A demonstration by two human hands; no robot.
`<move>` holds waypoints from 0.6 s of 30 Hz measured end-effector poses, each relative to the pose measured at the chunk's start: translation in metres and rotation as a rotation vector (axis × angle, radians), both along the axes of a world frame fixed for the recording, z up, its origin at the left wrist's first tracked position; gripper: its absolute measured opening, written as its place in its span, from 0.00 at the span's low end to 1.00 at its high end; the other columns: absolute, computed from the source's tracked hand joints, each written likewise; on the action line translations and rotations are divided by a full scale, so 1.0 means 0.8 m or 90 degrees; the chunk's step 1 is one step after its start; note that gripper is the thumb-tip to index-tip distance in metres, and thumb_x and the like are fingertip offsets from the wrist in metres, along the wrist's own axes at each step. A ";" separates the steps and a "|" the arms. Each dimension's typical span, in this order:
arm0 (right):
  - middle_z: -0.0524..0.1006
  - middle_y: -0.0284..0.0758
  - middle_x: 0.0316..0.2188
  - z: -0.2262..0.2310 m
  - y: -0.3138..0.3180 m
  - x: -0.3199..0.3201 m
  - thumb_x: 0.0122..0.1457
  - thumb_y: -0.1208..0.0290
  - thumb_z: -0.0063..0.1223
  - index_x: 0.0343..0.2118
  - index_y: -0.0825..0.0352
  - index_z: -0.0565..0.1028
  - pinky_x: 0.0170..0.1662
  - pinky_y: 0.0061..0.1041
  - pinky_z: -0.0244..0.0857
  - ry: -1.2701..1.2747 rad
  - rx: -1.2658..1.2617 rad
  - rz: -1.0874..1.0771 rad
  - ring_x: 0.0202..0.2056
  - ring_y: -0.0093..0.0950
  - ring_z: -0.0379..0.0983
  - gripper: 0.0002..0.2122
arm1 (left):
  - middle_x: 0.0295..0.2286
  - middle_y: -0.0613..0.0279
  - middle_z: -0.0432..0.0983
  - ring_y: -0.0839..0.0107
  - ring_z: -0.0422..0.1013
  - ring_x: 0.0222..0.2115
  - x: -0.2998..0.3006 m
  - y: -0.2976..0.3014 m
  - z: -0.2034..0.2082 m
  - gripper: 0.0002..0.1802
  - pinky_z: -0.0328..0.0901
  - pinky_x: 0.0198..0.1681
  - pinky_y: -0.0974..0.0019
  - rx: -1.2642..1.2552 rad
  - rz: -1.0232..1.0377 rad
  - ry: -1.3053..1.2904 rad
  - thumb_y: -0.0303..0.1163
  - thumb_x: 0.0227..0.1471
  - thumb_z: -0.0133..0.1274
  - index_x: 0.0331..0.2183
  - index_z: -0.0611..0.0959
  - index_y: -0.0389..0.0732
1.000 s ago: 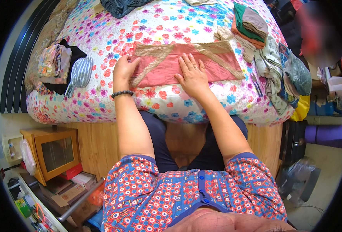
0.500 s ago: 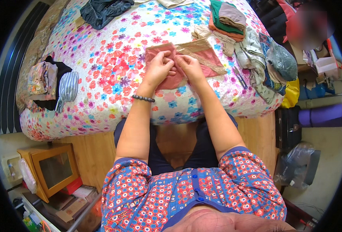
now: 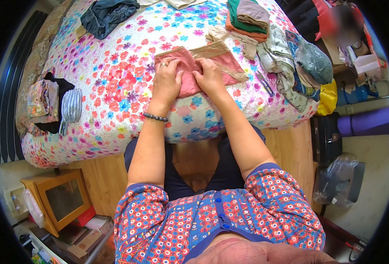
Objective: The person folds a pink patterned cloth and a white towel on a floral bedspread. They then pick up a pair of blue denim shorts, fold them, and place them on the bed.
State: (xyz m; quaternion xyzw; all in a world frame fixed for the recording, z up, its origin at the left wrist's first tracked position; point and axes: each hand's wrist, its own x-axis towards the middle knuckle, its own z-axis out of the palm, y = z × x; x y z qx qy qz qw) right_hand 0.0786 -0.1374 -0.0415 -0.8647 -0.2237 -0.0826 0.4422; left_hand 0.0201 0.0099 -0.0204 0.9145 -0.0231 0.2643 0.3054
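Note:
A pink cloth (image 3: 187, 85) with gold lace trim lies partly folded on the floral bedspread, near the bed's front edge. My left hand (image 3: 167, 82) is palm down on its left part, fingers bent over the fabric and thumb pointing inward. On the cloth's middle, my right hand (image 3: 209, 78) has its fingers and thumb closed on the fabric beside a fold. The lace-edged part spreads out to the right of that hand. Fabric under both palms is hidden. A dark bead bracelet (image 3: 155, 117) circles my left wrist.
Folded clothes (image 3: 252, 17) are stacked at the far right, beside crumpled garments (image 3: 275, 53). A slim dark object (image 3: 264, 83) lies near them. Blue jeans (image 3: 107, 16) rest at the far left; a small clothes pile (image 3: 43, 101) sits at left. A wooden cabinet (image 3: 62, 198) stands on the floor.
My left hand has turned palm down and settled on the cloth. My right hand has shifted from a raised pinch to lower on the fabric. The cloth's left part lies flatter.

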 end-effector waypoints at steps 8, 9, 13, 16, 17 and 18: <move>0.77 0.42 0.22 0.030 -0.029 0.000 0.42 0.65 0.63 0.21 0.67 0.77 0.33 0.35 0.67 0.216 -0.165 0.012 0.28 0.38 0.75 0.10 | 0.57 0.41 0.52 0.46 0.50 0.58 -0.010 0.005 -0.014 0.44 0.49 0.61 0.54 0.028 -0.057 0.152 0.40 0.40 0.64 0.56 0.63 0.36; 0.77 0.42 0.22 0.020 -0.028 0.003 0.43 0.65 0.63 0.22 0.67 0.77 0.33 0.35 0.67 0.225 -0.088 0.018 0.28 0.38 0.75 0.10 | 0.59 0.40 0.47 0.46 0.46 0.60 -0.010 0.003 -0.017 0.48 0.46 0.62 0.53 0.020 -0.068 0.184 0.43 0.40 0.64 0.58 0.59 0.37; 0.77 0.42 0.22 0.015 -0.024 0.009 0.44 0.64 0.62 0.26 0.68 0.77 0.33 0.34 0.67 0.316 0.191 0.104 0.28 0.38 0.75 0.12 | 0.62 0.41 0.36 0.47 0.37 0.63 -0.013 0.018 -0.015 0.60 0.42 0.63 0.54 0.008 -0.119 0.282 0.49 0.34 0.67 0.61 0.52 0.39; 0.77 0.43 0.24 0.020 -0.034 0.005 0.47 0.63 0.60 0.28 0.69 0.76 0.34 0.35 0.67 0.232 0.018 0.066 0.29 0.39 0.75 0.13 | 0.62 0.42 0.32 0.46 0.33 0.63 -0.016 0.028 -0.019 0.65 0.39 0.64 0.52 -0.005 -0.159 0.288 0.52 0.29 0.68 0.62 0.50 0.42; 0.77 0.43 0.24 0.020 -0.038 0.004 0.48 0.63 0.59 0.29 0.69 0.76 0.34 0.35 0.67 0.168 -0.100 0.029 0.29 0.39 0.75 0.13 | 0.62 0.41 0.32 0.44 0.33 0.63 -0.016 0.027 -0.023 0.65 0.38 0.63 0.50 0.053 -0.143 0.309 0.53 0.29 0.68 0.62 0.50 0.43; 0.77 0.44 0.25 0.023 -0.039 0.002 0.48 0.61 0.58 0.28 0.68 0.76 0.35 0.36 0.67 0.190 -0.157 0.032 0.30 0.41 0.74 0.13 | 0.62 0.41 0.32 0.43 0.33 0.62 -0.017 0.022 -0.023 0.65 0.37 0.63 0.48 0.108 -0.128 0.328 0.53 0.29 0.68 0.62 0.50 0.44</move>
